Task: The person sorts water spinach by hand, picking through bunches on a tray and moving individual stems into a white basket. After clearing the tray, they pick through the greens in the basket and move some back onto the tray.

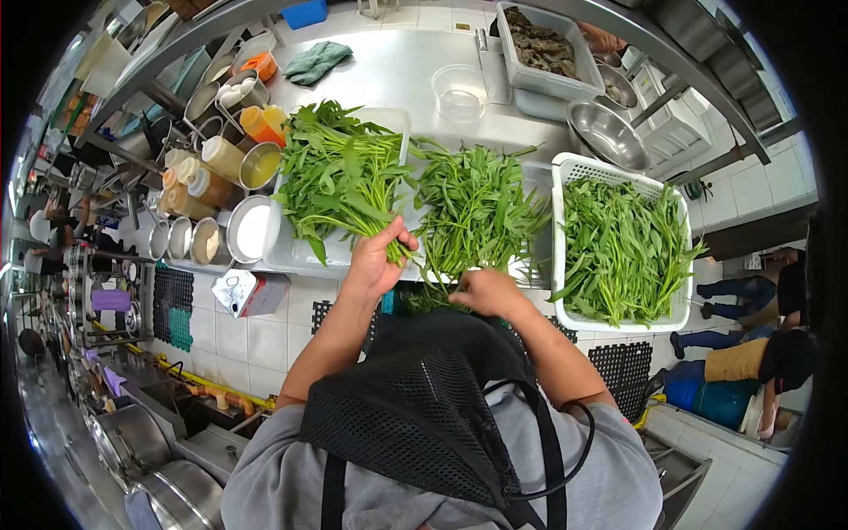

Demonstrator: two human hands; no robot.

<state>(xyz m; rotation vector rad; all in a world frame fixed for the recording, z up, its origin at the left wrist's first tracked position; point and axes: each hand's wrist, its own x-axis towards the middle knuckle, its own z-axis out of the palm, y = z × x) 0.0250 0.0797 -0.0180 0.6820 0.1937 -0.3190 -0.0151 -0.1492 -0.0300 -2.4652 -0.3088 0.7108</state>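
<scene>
My left hand (384, 253) is wrapped round a bunch of water spinach stems, with the leafy ends pointing up and left over a clear tray (291, 250) heaped with more water spinach (331, 159). My right hand (488, 292) is curled closed at the table's front edge, just below the middle pile of water spinach (477, 203). What its fingers hold, if anything, is hidden. Some loose greens (426, 299) show below the edge, between my hands. To the right, a white perforated basket (558, 238) is full of water spinach.
Sauce bottles (221, 157), metal pots and a container of white powder (253, 231) crowd the left side. Behind are a green cloth (318, 64), a clear round tub (460, 93), a cleaver (495, 75), a steel bowl (608, 134) and an overhead rail. Other people stand far right.
</scene>
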